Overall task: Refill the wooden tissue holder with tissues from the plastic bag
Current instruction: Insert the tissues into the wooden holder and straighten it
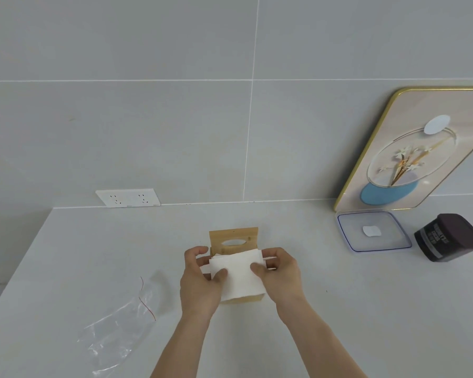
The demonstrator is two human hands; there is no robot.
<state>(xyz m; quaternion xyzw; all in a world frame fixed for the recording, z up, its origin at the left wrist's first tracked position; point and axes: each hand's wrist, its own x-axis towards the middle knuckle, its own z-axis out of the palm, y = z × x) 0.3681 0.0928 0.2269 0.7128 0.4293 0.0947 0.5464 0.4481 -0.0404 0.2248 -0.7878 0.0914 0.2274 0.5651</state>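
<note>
Both hands [241, 274] pinch tissues [236, 276] over wooden tissue holder [234, 240].

Grey tiled wall [148, 77] fills the upper frame, a white socket [128, 198] at its base left of centre. Pale grey table [339, 309] spans the lower half; light is even.

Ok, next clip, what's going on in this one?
A person is refilling a wooden tissue holder on a grey counter. Both hands, left hand and right hand, grip a white stack of tissues over the open holder, whose lid stands upright behind. The plastic bag lies empty to the left. The stack is not fully seated yet.
</note>
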